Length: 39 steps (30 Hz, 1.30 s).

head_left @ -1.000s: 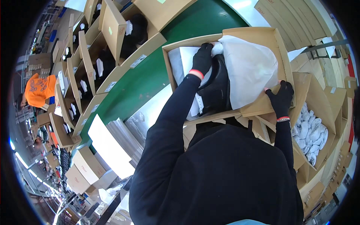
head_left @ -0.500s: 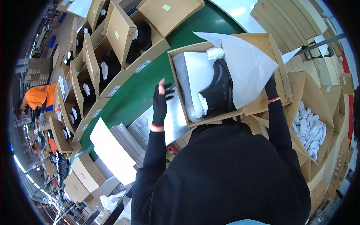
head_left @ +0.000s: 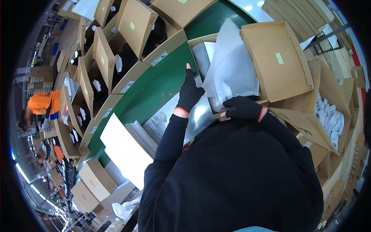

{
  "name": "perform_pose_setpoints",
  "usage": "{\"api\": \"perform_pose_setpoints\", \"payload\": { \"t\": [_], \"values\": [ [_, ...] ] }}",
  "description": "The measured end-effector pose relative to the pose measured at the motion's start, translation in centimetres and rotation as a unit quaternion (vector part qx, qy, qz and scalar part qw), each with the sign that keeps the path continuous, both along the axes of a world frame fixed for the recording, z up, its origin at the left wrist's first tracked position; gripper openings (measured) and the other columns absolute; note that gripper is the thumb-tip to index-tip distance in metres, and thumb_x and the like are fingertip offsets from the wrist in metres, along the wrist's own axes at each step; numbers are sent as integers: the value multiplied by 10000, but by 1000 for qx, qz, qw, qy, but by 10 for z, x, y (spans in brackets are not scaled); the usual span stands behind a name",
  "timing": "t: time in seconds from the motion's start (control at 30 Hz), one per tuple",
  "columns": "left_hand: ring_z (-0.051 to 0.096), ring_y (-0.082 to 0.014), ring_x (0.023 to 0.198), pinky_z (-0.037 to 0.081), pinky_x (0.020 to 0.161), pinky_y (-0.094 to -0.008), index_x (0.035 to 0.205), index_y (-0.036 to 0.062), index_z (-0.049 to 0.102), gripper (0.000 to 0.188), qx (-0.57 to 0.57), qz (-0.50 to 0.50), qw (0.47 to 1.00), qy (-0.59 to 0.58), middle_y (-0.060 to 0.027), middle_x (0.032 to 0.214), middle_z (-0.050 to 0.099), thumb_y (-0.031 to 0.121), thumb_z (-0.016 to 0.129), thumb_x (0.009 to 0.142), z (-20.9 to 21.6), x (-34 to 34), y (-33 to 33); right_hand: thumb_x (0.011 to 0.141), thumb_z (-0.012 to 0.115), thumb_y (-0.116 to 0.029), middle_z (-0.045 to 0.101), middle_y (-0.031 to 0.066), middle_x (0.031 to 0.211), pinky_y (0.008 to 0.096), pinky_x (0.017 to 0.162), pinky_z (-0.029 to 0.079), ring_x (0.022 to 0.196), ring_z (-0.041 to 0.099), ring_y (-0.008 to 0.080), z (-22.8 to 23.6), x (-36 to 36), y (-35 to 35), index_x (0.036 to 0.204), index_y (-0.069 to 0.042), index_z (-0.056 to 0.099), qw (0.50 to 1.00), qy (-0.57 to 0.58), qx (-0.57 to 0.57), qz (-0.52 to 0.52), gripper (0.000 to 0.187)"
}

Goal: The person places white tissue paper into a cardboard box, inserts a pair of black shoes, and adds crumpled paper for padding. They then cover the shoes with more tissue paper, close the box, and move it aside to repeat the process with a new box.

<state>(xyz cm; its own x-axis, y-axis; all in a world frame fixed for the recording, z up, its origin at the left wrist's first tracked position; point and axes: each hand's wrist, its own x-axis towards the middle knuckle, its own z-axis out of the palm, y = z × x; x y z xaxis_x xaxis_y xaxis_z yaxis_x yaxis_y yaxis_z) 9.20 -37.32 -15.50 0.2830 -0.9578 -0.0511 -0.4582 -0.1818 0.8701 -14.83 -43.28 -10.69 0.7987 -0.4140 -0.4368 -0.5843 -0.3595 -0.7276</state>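
White tissue paper [head_left: 232,73] lies over the middle of an open cardboard shoe box [head_left: 197,40] and hides the black boot seen there earlier. Grey wrapping [head_left: 200,58] and a white sheet [head_left: 210,49] show at the box's far left end. My right hand [head_left: 244,108], in a black fingerless glove, is closed at the box's near edge, pinching the tissue paper's near corner. Left of the box, my left hand [head_left: 190,92] is held over the bench, one finger stretched out, nothing visible in it. The box's lid [head_left: 276,63] stands folded back on the right.
Open boxes with dark footwear [head_left: 125,58] line the green bench [head_left: 131,100] on the left. White sheets [head_left: 125,150] are stacked nearer me. A carton of white crumpled wads [head_left: 328,120] stands at the right. A person in an orange top [head_left: 42,102] is at the far left.
My right hand has swung the tissue paper left and toward me, covering the boot. My left hand has moved right, nearer the box. The view has shifted slightly.
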Motion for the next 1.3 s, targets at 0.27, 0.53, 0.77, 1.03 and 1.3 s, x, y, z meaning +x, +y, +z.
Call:
{"api": "perform_pose_setpoints", "payload": {
  "t": [0.27,0.53,0.77,1.03,1.3],
  "values": [
    [635,-263,850,523,689,-367,1483,168,223,997,49,-126,986,-93,-168,1312,472,-46,733,653,63,6,16,826,672,-114,673,97,941,303,762,494,849,646,177,-6,-130,17,1012,-2,644,945,-109,-83,-298,219],
    [599,-251,921,432,807,-376,1115,130,604,540,-138,-227,883,-388,-104,1160,578,55,724,594,15,-10,7,836,665,-125,677,86,924,299,754,494,860,646,179,-34,-153,69,1037,-15,648,923,-84,-101,-362,230],
    [628,-285,751,470,645,-394,872,135,700,307,-158,-257,921,-248,-80,780,661,-16,550,650,19,-16,6,824,674,-101,664,100,980,312,805,487,920,632,225,-14,-34,5,1048,-28,641,887,-270,-240,-288,237],
    [663,-262,713,497,595,-403,928,160,686,177,2,-286,910,-299,-74,795,672,221,621,775,5,-27,33,785,656,-455,296,210,1476,524,1053,282,1347,311,376,-91,67,-44,1424,-91,347,952,-62,-297,38,797],
    [627,-336,826,491,702,-419,1155,26,584,465,-187,-48,952,-237,-175,904,637,392,607,870,35,21,-58,568,775,-106,478,139,1243,438,979,372,1174,440,324,-31,-76,-11,1338,-113,429,929,-91,-331,-141,844]
  ]
}}
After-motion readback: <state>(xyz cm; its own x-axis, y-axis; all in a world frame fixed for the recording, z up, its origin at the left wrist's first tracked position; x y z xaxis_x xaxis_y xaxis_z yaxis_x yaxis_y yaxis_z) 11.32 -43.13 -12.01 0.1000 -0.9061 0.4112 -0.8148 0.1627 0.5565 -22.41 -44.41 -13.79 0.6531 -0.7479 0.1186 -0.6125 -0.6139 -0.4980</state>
